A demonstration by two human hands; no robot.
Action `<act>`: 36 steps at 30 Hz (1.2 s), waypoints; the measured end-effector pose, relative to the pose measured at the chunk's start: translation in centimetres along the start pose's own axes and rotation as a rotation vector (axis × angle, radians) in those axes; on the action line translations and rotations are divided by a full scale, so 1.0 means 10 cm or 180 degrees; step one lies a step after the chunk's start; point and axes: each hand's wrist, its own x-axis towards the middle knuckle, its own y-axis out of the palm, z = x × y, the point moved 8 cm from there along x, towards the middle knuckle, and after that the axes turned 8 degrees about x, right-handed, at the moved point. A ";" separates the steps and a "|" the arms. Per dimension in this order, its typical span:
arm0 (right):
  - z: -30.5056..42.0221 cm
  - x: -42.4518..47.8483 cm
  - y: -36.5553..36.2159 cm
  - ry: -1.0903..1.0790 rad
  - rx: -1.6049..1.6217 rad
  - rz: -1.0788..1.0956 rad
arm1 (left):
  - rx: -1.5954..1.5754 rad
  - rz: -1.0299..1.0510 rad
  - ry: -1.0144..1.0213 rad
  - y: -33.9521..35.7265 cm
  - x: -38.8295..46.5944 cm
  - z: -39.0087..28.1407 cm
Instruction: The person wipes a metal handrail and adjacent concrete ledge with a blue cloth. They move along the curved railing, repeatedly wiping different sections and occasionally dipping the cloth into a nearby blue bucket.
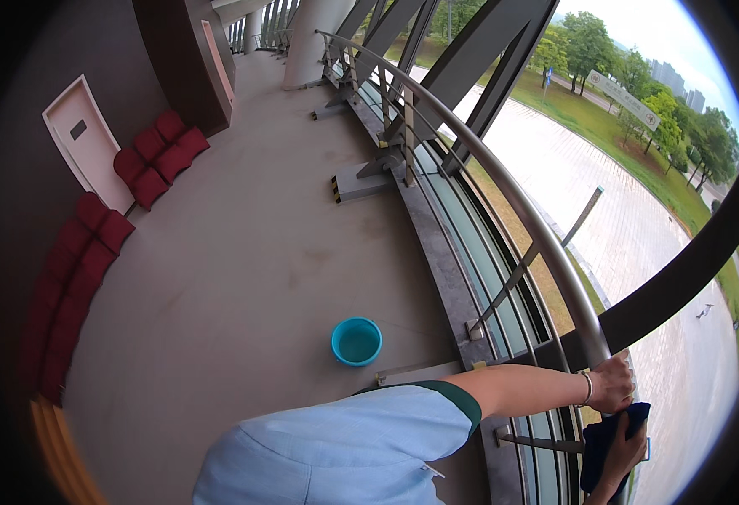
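My left hand [612, 382], with a bracelet at the wrist, is closed on the metal handrail [536, 218] at the lower right. Right below it, my right hand [626, 451] holds a folded dark blue cloth [598, 449] against the same rail. The two hands are close together, and the cloth hides part of the rail and some fingers. My left arm, in a light blue sleeve with a dark green cuff, reaches across the lower part of the view. A turquoise bucket [356, 341] stands upright on the floor, left of the railing, with what looks like water in it.
Thin rails and posts run beneath the handrail beside large windows with slanted dark beams [464, 82]. Metal beam feet [366, 183] jut onto the floor, one with black and yellow edging. Dark red seats [79, 252] line the left wall near a pale door [85, 139]. A round column [315, 44] stands farther off.
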 end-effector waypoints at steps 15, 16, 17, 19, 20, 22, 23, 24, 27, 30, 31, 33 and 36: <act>0.00 -0.04 -0.04 0.0288 -0.0221 0.0058 | -0.0029 -0.0108 -0.0045 0.09 0.06 -0.03; -0.01 -0.05 -0.04 0.0291 -0.0211 0.0059 | 0.0025 0.0009 -0.0042 0.11 0.07 -0.04; -0.03 -0.05 -0.05 0.0299 -0.0207 0.0054 | 0.0074 0.0125 -0.0032 0.14 0.07 -0.05; -0.07 -0.01 0.07 0.0240 -0.0169 0.0075 | 0.0334 -0.0016 0.0125 0.10 -0.01 0.00; -0.09 0.00 0.11 0.0203 -0.0181 0.0056 | 0.0458 -0.0081 0.0214 0.09 -0.04 0.01; -0.03 -0.07 -0.04 0.0231 -0.0278 -0.0020 | 0.0749 -0.0624 0.0407 0.18 0.00 -0.14; -0.02 -0.07 -0.03 0.0214 -0.0225 0.0028 | 0.0885 -0.0923 0.0502 0.21 -0.02 -0.14; -0.05 -0.05 0.00 0.0201 -0.0153 0.0091 | 0.1041 -0.1201 0.0577 0.19 -0.05 -0.15; -0.09 -0.03 0.07 0.0100 0.0044 0.0066 | 0.0681 -0.0991 0.0362 0.28 -0.05 -0.02; -0.17 -0.08 0.01 0.0041 -0.0169 -0.0292 | 0.0692 -0.0430 0.0444 0.26 0.04 -0.11; -0.21 -0.07 0.03 0.0099 -0.0185 -0.0287 | 0.0673 -0.0178 0.0396 0.30 0.05 -0.12; -0.14 0.06 0.18 0.0059 -0.0124 -0.0221 | 0.0580 -0.0938 0.0400 0.36 0.03 0.12; -0.44 -0.05 0.06 0.0038 -0.0237 -0.0329 | -0.0182 -0.0835 0.0717 -0.36 -0.09 -0.15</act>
